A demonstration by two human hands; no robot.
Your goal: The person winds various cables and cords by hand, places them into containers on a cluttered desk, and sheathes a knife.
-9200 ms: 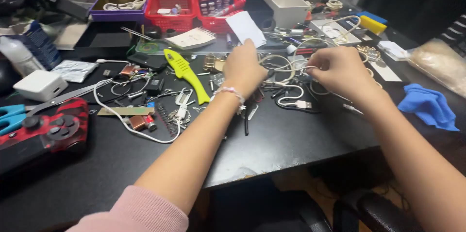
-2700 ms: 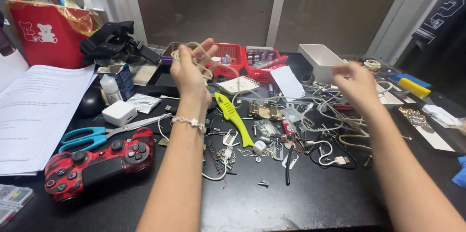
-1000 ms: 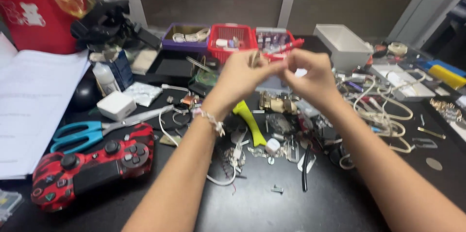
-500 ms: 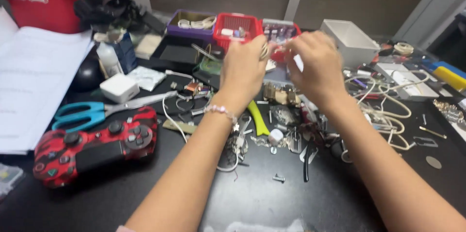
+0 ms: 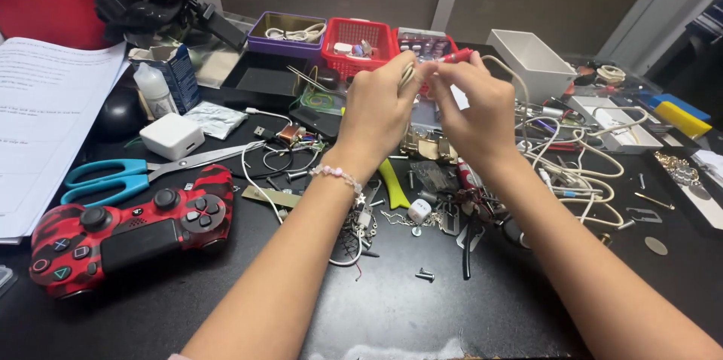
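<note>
Beige cable sits bunched into a small coil between both hands, raised above the middle of the black desk, just in front of the red basket. Its long axis runs nearly upright, tilted a little toward the far edge, with the folded loops pointing up past the fingertips. A loose strand arcs away to the right over the right hand and drops toward the tangle of pale cords lying on the desk. The left hand is clenched around the lower part of the coil; the right hand pinches the coil's top with thumb and fingers.

Half a second ago the hands were a little apart and higher in the view; now the fingertips meet on the coil and the bundle looks tighter. Nearly three seconds ago the left hand alone held the cable up in loose open loops while the right hand was far off over the cords.

The cable looks smooth and rubbery, round in section. Below the hands lie a yellow-green plastic knife handle, a brass-coloured metal part and scattered steel screws. To the left rest a glossy red and black game controller and scissors with blue handles. A beaded bracelet circles the left wrist
</note>
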